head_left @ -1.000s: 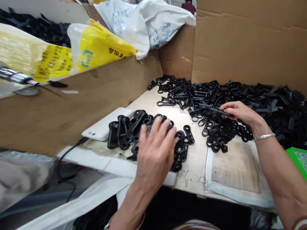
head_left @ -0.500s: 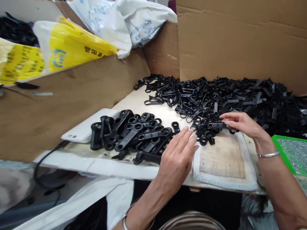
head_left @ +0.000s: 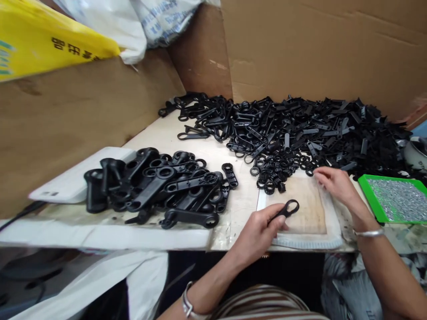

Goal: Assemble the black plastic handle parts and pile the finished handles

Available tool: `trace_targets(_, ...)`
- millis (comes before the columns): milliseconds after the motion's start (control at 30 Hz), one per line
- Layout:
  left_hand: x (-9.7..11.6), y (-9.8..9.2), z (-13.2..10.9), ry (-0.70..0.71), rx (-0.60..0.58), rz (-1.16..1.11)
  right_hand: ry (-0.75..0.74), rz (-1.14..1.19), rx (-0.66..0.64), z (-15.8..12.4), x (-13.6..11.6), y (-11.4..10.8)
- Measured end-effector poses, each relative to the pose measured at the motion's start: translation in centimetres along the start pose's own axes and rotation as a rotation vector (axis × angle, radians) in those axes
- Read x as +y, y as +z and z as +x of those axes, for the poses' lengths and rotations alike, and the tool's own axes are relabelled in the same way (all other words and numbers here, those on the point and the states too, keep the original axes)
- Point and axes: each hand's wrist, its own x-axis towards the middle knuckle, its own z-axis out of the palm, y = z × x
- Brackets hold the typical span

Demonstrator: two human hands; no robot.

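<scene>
My left hand (head_left: 258, 231) grips a black plastic arm with a ring end (head_left: 289, 210). Its ring points up and right above the stained pad (head_left: 300, 231), while the other end is hidden in my fingers. My right hand (head_left: 336, 189) is closed in a pinch at the pad's far right corner, its fingertips on a small black ring (head_left: 310, 172). A cluster of small black toothed rings (head_left: 275, 171) lies just beyond the pad. To the left is a heap of thicker black arms (head_left: 167, 184), with a single black arm (head_left: 229, 175) at its right edge.
A large pile of black plastic pieces (head_left: 300, 124) spreads along the cardboard wall (head_left: 316, 49). At right stands a green tray (head_left: 370, 204) with many small metal pieces. A white flat box with a cable (head_left: 76, 178) sits at left. White and yellow bags hang over the left wall.
My left hand, flat with fingers stretched before, now grips a ringed arm over the pad. My right hand has left a black arm and pinches at the small rings. The view has shifted right.
</scene>
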Motion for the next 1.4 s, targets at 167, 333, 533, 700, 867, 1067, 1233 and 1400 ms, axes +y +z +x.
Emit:
trace_targets(167, 0.2, 0.2, 0.4, -0.244, -0.003, -0.569, -0.038, -0.215, 0.061, 5.9, 0.1, 0.9)
trace_targets(333, -0.1, -0.2, 0.0, -0.28, 0.032, -0.674, -0.04, -0.318, 0.03, 8.5, -0.4, 1.5)
trace_targets(533, -0.4, -0.4, 0.1, -0.272, 0.083, -0.714, -0.152, -0.474, 0.083, 3.9, -1.3, -1.3)
trace_targets(700, -0.4, 0.0, 0.4, -0.295, 0.155, -0.795, -0.34, -0.632, -0.18, -1.4, -3.0, 0.5)
trace_targets(867, -0.4, 0.1, 0.3, -0.295, 0.184, -0.889, -0.296, -0.318, -0.169, -2.0, -2.2, 2.0)
trace_targets(1067, -0.8, 0.0, 0.4, -0.249, 0.214, -0.948, -0.315, -0.165, -0.12, -2.5, -1.7, 1.3)
trace_targets(1233, -0.7, 0.4, 0.7, -0.22, 0.195, -0.943, -0.43, 0.169, 0.101, -4.1, -5.7, 2.8)
trace_targets(1400, -0.4, 0.6, 0.8, -0.143, 0.119, -0.897, -0.507, 0.052, 0.237, -4.7, -8.0, 5.2)
